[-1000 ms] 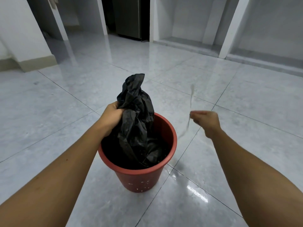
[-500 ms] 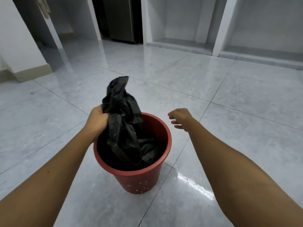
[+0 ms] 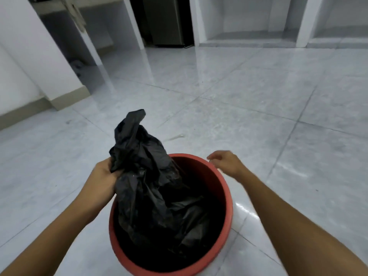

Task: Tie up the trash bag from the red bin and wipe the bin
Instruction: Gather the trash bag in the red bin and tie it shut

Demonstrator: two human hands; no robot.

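Observation:
A red bin (image 3: 225, 188) stands on the tiled floor right below me. A crumpled black trash bag (image 3: 147, 176) sits in it, its gathered top rising above the rim on the left side. My left hand (image 3: 101, 180) grips the bunched neck of the bag from the left. My right hand (image 3: 225, 162) hovers over the bin's far right rim, fingers loosely apart, holding nothing that I can see.
Glossy pale grey floor tiles (image 3: 258, 100) spread all around the bin. A white wall corner with a beige skirting (image 3: 65, 96) stands at the left. Open white alcoves (image 3: 249, 26) and a dark appliance (image 3: 165, 22) line the far wall.
My right hand held a thin strip a second ago, then let it go and moved in to the bin's rim. The view has come closer over the bin. My left hand keeps its grip.

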